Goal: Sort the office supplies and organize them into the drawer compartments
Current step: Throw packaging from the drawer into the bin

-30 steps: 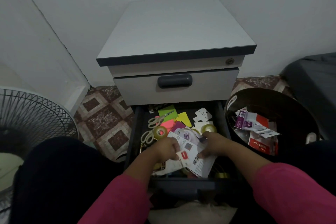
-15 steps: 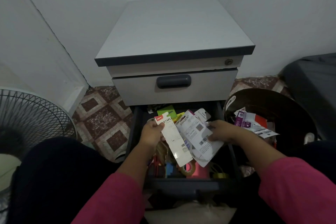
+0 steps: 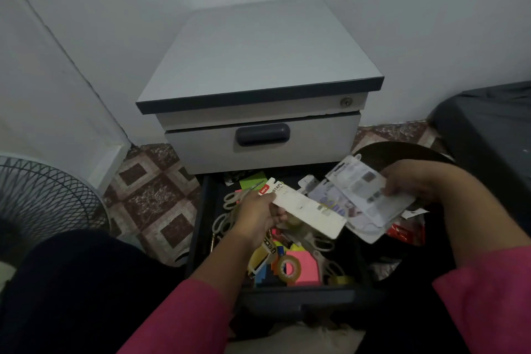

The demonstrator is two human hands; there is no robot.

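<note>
The lower drawer (image 3: 201, 227) of a grey cabinet (image 3: 258, 60) is pulled out and full of loose supplies. My left hand (image 3: 255, 215) grips a long white staples card (image 3: 310, 210) above the drawer. My right hand (image 3: 413, 181) holds a bundle of white packaging cards (image 3: 362, 198) over the drawer's right side, next to a dark bin. Below lie scissors (image 3: 227, 210), a tape roll (image 3: 288, 269), pink sticky notes (image 3: 307, 267) and green sticky notes (image 3: 253, 179).
A dark round bin (image 3: 402, 149) with red and white packaging stands right of the drawer. A fan grille (image 3: 43, 204) is at the left. The upper drawer (image 3: 263, 146) is closed. My dark-clothed knees flank the drawer on a patterned tile floor (image 3: 155, 195).
Both hands lifted the cards out of the drawer. The right hand then carried its bundle rightward toward the bin, while the left hand kept the staples card over the drawer.
</note>
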